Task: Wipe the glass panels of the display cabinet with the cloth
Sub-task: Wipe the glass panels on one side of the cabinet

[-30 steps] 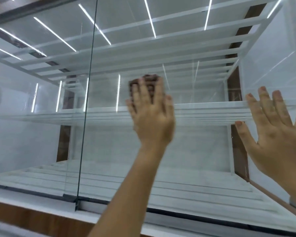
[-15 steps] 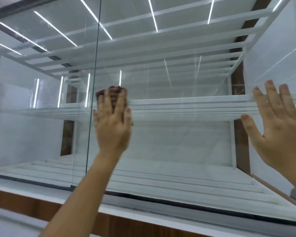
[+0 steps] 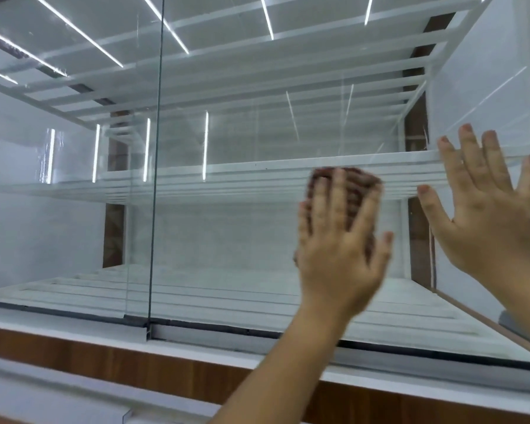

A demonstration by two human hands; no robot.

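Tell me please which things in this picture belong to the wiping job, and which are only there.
For the job:
- brown cloth, pressed flat under the left hand
- front glass panel
- right hand, flat on the glass

Only there:
- white slatted shelf inside
- wooden base strip
- reflected ceiling lights

The left hand (image 3: 337, 255) is smeared by motion blur, and it covers most of the brown cloth (image 3: 354, 186), so only the cloth's upper edge and a strip between the fingers show. The right hand (image 3: 490, 215) is cut off at the wrist by the right picture edge. The display cabinet (image 3: 196, 367) runs past every edge.
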